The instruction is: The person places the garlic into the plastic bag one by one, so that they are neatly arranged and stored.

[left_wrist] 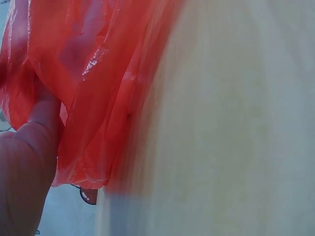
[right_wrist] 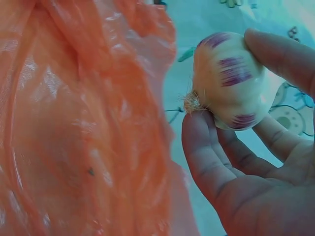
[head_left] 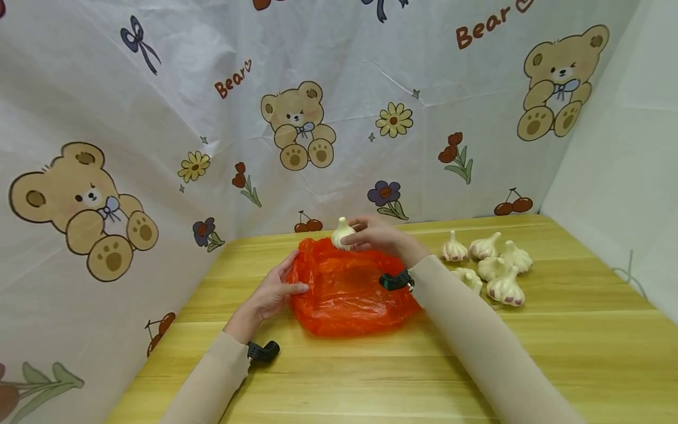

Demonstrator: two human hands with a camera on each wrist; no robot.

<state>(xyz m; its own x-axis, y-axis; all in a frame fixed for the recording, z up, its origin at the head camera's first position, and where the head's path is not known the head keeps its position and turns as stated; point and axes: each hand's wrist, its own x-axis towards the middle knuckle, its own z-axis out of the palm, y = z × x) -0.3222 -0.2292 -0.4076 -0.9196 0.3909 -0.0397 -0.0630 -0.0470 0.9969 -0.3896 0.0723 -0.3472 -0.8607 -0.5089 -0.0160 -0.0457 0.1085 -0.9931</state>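
A red plastic bag (head_left: pixel 349 288) lies crumpled on the table. My left hand (head_left: pixel 272 291) grips its left side, the thumb on the near face and the other fingers partly hidden by the plastic. In the left wrist view the thumb (left_wrist: pixel 42 118) presses into folds of the bag (left_wrist: pixel 98 88). Above the bag's far edge, my right hand (head_left: pixel 378 235) pinches a garlic bulb (head_left: pixel 341 234) with its stem pointing up. The right wrist view shows that bulb (right_wrist: pixel 229 81), purple-streaked with a rooty base, between thumb and fingers, apart from the bag.
Several garlic bulbs (head_left: pixel 505 287) lie grouped on the wooden table (head_left: pixel 339 383), to the right of the bag and beyond my right forearm. A bear-print cloth (head_left: pixel 349 76) hangs behind the table and along its left side. A white wall (head_left: pixel 625 194) stands at the right.
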